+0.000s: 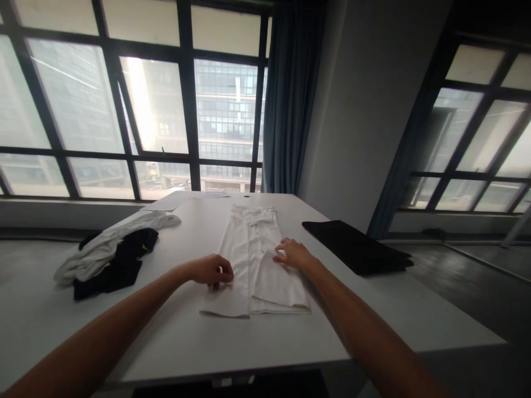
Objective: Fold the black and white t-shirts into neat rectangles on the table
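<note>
A pair of white shorts lies lengthwise on the white table, waistband at the far end and leg hems towards me. Its right leg has loose folds, and one layer of the hem sits askew over the other. My left hand is over the left leg, fingers loosely bent and a gap showing between them; no cloth is visible in its grasp. On the right leg, near the outer edge, my right hand touches the fabric with thumb and fingers apart.
White and black clothes lie heaped on the table's left side. A flat black folded piece rests at the right. Sheets of paper lie at the far left of the table. Behind are windows and a blue curtain.
</note>
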Tool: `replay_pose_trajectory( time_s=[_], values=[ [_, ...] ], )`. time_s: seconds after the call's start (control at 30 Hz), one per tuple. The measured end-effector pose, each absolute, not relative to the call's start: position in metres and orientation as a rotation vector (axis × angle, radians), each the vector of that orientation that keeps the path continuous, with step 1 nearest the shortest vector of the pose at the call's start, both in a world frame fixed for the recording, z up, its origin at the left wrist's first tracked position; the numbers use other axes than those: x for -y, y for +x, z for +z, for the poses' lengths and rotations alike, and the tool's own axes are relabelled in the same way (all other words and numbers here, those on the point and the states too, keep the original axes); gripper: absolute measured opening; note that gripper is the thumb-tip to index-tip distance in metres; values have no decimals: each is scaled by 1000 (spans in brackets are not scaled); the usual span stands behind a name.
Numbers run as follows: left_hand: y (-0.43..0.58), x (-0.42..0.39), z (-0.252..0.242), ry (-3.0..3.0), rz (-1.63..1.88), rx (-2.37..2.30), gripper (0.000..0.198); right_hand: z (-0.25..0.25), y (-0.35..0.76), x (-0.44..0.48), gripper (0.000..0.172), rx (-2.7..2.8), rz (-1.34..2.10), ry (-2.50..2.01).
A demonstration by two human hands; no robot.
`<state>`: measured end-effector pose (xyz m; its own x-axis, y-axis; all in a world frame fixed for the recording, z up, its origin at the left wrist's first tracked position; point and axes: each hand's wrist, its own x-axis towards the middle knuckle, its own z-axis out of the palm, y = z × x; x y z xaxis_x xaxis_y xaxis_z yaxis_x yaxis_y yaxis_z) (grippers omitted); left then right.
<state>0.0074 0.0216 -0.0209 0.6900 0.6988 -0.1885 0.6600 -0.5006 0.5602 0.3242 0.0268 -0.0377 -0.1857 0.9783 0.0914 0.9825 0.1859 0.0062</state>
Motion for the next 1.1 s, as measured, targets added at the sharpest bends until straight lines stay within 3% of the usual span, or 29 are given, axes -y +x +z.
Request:
replay_pose_trajectory(
  time_s=[0.13, 0.2, 0.33, 0.5, 0.6, 0.67, 0.93, 1.1],
  values=[
    [-8, -35, -35, 2472, 470, -1065, 38, -40, 319, -18, 66, 2480, 108, -1664],
    [-12, -35, -44, 2540, 477, -1004, 39, -40, 315, -16, 70, 2486, 122, -1612],
    [-11, -23, -48, 2617, 360, -967, 38, -30, 304, -4, 46, 2428, 191, -1585],
    [-6, -17, -43, 2567, 294, -1038, 36, -24, 287, 15, 39, 2577, 699, -1467],
    [-11, -19, -42, 2514, 277, -1038, 38, -26, 276, 21, 14, 2644, 652, -1420],
    [-15, -21, -40, 2479, 232, -1012, 41, -25, 273, 23, 6, 2673, 602, -1429],
    [-22, -21, -37, 2423, 170, -974, 46, -8, 293, 27, 15, 2556, 949, -1184],
    [-26, -19, -32, 2409, 94, -923, 41, -18, 291, 24, 19, 2646, 1080, -1325]
  ],
)
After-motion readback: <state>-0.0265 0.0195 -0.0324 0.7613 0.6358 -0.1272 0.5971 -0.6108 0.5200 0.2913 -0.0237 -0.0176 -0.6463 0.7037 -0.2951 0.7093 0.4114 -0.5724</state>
